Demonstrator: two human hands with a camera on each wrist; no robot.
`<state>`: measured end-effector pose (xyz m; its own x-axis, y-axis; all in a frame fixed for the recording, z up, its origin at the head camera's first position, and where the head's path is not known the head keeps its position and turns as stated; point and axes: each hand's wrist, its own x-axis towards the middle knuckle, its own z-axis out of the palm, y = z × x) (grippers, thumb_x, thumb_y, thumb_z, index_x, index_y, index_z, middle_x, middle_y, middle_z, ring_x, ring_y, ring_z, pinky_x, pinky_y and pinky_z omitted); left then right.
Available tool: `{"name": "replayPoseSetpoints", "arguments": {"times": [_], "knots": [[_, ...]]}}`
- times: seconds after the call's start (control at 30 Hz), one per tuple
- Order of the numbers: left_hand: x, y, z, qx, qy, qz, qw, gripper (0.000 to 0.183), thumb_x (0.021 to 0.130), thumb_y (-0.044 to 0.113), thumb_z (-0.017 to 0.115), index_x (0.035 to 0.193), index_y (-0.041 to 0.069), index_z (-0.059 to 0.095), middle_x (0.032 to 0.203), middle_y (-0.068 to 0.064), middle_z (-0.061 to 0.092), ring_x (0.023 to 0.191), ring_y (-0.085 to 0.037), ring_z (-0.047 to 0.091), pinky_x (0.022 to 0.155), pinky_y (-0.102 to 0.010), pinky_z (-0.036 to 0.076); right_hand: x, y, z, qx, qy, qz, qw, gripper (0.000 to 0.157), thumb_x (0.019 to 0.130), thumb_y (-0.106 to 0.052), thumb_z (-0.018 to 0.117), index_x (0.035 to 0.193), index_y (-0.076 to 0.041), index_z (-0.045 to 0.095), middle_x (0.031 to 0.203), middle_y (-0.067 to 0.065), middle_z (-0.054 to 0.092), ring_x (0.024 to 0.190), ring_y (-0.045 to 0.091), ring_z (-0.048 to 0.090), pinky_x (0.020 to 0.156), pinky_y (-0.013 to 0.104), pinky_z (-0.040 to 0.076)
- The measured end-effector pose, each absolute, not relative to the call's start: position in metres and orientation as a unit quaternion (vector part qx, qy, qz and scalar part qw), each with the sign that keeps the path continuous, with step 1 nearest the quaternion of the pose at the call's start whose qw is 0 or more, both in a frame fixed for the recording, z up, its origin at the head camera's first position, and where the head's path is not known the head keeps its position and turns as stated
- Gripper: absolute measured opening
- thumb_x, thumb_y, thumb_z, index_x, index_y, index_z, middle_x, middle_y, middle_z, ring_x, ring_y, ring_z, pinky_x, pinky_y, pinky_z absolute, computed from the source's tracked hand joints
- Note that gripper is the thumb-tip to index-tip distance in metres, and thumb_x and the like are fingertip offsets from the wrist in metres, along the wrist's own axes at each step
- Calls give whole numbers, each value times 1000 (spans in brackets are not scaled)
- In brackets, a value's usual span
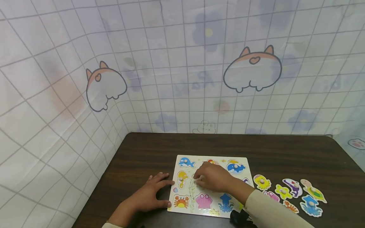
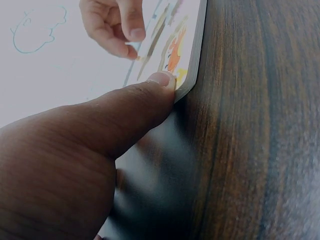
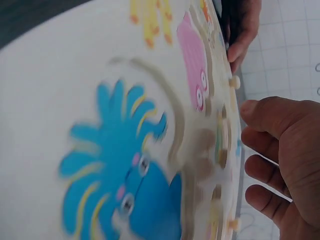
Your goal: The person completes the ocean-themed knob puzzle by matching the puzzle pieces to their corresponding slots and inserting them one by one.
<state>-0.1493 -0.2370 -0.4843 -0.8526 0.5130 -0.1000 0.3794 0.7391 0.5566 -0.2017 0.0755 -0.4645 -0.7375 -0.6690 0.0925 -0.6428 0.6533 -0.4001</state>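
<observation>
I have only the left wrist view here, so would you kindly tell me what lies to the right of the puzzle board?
Observer: I count seven loose pieces there on the table.
Operator: Thank you; where is the right grip relative to the yellow seahorse?
Observer: In the head view, the right grip is to the right of the yellow seahorse.
Operator: Does any slot appear to lack its piece?
Observer: Yes, the blue octopus slot shows no knob.

The wall cloth (image 1: 176, 63) is softly lit in the head view but bleached by overexposure in the left wrist view, where dark shadows are cast on the surface (image 2: 250, 125). In the right wrist view, the blue squid picture (image 3: 115, 145) is blurred.
</observation>
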Motion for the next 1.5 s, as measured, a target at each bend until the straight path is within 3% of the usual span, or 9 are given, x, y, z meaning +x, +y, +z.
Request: {"name": "replayPoseSetpoints", "arguments": {"times": [0.6, 0.83, 1.33, 1.5], "knots": [[-146, -236, -481, 243, 923, 273, 121, 70, 86, 56, 77, 146, 28, 56, 162, -7, 34, 153, -40, 19, 120, -67, 8, -193, 113, -463, -333, 918, -215, 32, 13, 92, -24, 77, 104, -22, 80, 102, -15, 67, 100, 7, 60, 87, 38, 55], [-146, -237, -481, 242, 922, 276, 126, 70, 86, 55, 78, 147, 27, 56, 163, -7, 33, 153, -41, 18, 120, -67, 8, -186, 129, -457, -314, 925, -212, 27, 14, 93, -25, 77, 106, -22, 79, 106, -11, 68, 108, 13, 62, 93, 43, 54], [-146, -234, -477, 236, 922, 278, 131, 71, 86, 55, 78, 147, 27, 56, 163, -9, 33, 153, -41, 18, 119, -68, 7, -180, 165, -462, -305, 928, -213, -6, 20, 92, -27, 78, 112, -23, 77, 101, -18, 64, 91, 6, 58, 71, 30, 52], [-147, -236, -479, 238, 922, 275, 131, 71, 86, 56, 77, 147, 27, 56, 163, -9, 33, 153, -41, 18, 119, -68, 7, -178, 175, -460, -296, 933, -205, -14, 19, 92, -28, 78, 110, -24, 78, 103, -18, 64, 98, 8, 59, 79, 37, 55]]}}
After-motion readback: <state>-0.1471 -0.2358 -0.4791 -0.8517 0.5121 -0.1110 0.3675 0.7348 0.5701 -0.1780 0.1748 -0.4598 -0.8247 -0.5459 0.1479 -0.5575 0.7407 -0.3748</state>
